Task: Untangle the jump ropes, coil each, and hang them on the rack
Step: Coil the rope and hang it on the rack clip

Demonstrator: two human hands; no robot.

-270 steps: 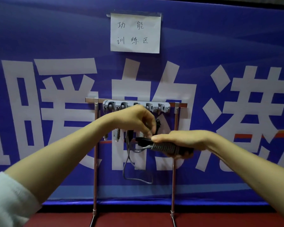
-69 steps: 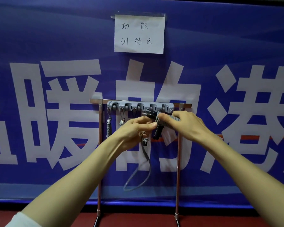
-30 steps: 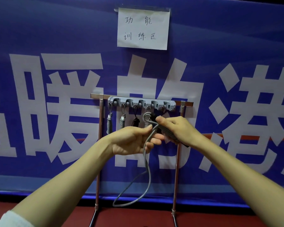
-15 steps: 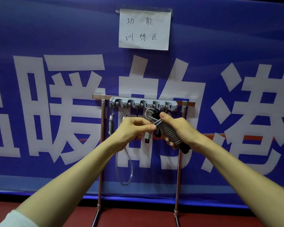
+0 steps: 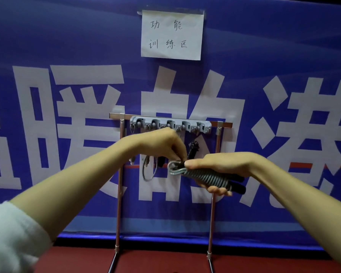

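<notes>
Rack [image 5: 223,124]: hung ropes [image 5: 193,147] under hook bar. Rope [image 5: 209,177]: tight coil, in front of rack, below hooks. Right hand [image 5: 224,164] fists round coil; left hand [image 5: 161,144] pinches loop at coil's left tip. Step: likely securing coil end. Next: raise loop onto hook, keep coil tight.

Your two arms, as the head camera shows them. Your left hand [image 5: 161,143] and its forearm are bare up to a white sleeve [image 5: 12,233] of soft, slightly fuzzy cloth, which ends near the elbow and gathers in loose folds at its cuff. Your right hand [image 5: 220,164] and its forearm are bare all the way to the lower right edge of the view.
</notes>
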